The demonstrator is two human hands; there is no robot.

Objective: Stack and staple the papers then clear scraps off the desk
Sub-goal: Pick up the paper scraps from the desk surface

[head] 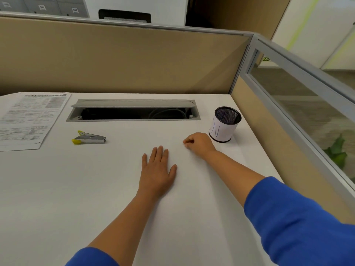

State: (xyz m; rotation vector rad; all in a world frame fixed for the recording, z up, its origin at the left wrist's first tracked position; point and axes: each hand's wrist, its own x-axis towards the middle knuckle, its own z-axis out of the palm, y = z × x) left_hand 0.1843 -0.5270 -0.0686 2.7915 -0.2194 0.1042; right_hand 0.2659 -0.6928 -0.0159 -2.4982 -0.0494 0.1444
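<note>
Blue sleeves (299, 225) sit nearest the camera, both of mine pushed up off bare forearms. Past them my left hand (156, 170) lies flat, palm down, on the white desk (76, 189), fingers straight and close together, thumb out to the side, gripping nothing. My right hand (198, 144) is beyond it, just right of the left, curled with thumb and fingertips pinched together at the desk surface; something tiny shows at the pinch, too small to tell what. Mesh cup (224, 123) stands upright just beyond and right of my right hand, near it, apart, with a white paper wrap marked in blue pen. Stapler (89, 138), silver with yellow ends, lies well left of the cup, jaws slightly apart, touched by neither hand. Papers (28, 120) lie further left of the stapler, printed side up, at the desk's far-left edge. Cable slot (133, 111) lies behind the stapler, lid up, cables inside. Tan partition (123, 60) stands behind the desk.
</note>
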